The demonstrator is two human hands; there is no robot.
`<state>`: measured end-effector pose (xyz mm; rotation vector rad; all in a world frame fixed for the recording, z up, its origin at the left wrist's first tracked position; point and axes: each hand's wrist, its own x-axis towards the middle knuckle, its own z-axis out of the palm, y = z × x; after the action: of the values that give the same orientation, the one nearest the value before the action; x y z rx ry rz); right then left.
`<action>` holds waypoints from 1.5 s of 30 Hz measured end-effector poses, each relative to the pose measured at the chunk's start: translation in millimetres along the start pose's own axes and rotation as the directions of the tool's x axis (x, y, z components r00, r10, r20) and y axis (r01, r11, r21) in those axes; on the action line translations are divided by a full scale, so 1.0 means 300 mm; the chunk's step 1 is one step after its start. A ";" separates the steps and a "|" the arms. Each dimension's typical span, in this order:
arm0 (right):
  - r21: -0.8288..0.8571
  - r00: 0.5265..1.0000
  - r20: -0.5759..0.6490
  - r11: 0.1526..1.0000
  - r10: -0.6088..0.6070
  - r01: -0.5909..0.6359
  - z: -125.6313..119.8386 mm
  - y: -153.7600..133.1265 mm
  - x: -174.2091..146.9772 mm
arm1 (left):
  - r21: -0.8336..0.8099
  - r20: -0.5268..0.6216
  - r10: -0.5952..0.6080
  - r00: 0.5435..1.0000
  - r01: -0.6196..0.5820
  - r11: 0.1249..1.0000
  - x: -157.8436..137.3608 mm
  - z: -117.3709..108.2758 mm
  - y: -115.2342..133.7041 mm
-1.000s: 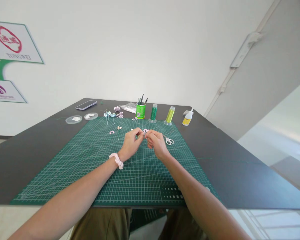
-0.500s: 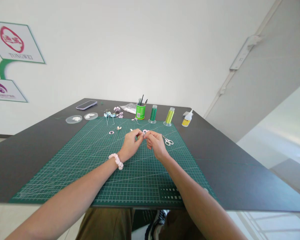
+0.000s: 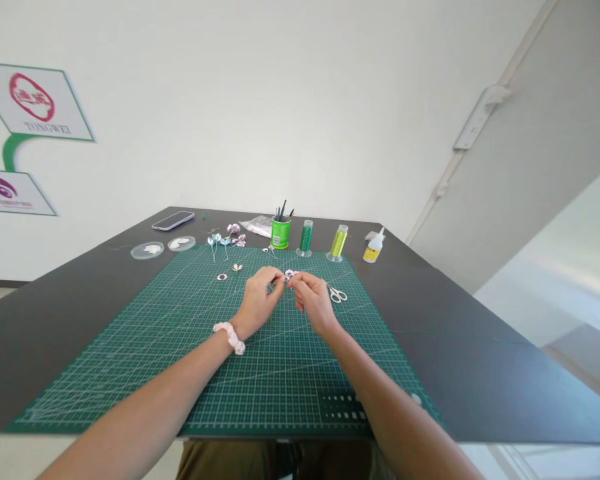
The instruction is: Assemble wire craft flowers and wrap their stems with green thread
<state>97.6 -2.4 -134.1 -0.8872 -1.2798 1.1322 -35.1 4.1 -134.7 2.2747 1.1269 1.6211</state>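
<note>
My left hand (image 3: pixel 261 300), with a pale pink scrunchie (image 3: pixel 229 337) on its wrist, pinches thumb and forefinger together above the mat. Facing it, my right hand (image 3: pixel 317 301) is closed in a pinch too. Between the two sets of fingertips is a small pink flower (image 3: pixel 291 273), partly covered by the fingers. White-handled scissors (image 3: pixel 337 295) lie just right of my right hand, blades partly hidden. Left of my hands, on the mat, are a pink ring-shaped flower piece (image 3: pixel 222 277) and a small cream-petalled flower (image 3: pixel 237 267).
A green cutting mat (image 3: pixel 180 347) covers the middle of the dark table (image 3: pixel 460 347). Along the back stand a green can of tools (image 3: pixel 281 233), a green thread spool (image 3: pixel 305 237), a yellow-green spool (image 3: pixel 338 243) and a glue bottle (image 3: pixel 373 248). Blue flowers (image 3: pixel 219 241), dishes (image 3: pixel 147 251) and a phone (image 3: pixel 173 221) are left.
The view has tilted up slightly, so the table sits lower in the picture. My fingertips stay together at the pink flower; the left hand has turned slightly, its back more visible.
</note>
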 end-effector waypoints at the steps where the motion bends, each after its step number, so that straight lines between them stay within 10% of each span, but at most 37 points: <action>1: -0.030 1.000 0.006 0.999 -0.023 0.023 0.000 -0.015 0.003 | 0.002 -0.007 -0.004 1.000 0.004 1.000 0.011 -0.006 0.009; 15: 0.073 0.990 0.001 0.987 -0.143 0.143 0.034 -0.341 0.132 | 0.074 -0.122 0.151 0.981 -0.143 0.987 0.291 -0.110 0.136; 35: 0.083 0.987 -0.033 0.984 -0.157 0.160 0.004 -0.378 0.232 | 0.208 -0.115 0.392 0.913 -0.363 0.908 0.386 -0.084 0.119; 45: 0.056 0.967 0.029 0.966 -0.255 0.253 -0.027 -0.377 0.230 | -0.413 0.187 -0.031 0.982 0.107 0.904 0.395 -0.100 0.130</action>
<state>117.1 36.8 -8.9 -0.6456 -1.3450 0.9766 -24.3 42.1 -12.7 2.0208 0.7193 1.4323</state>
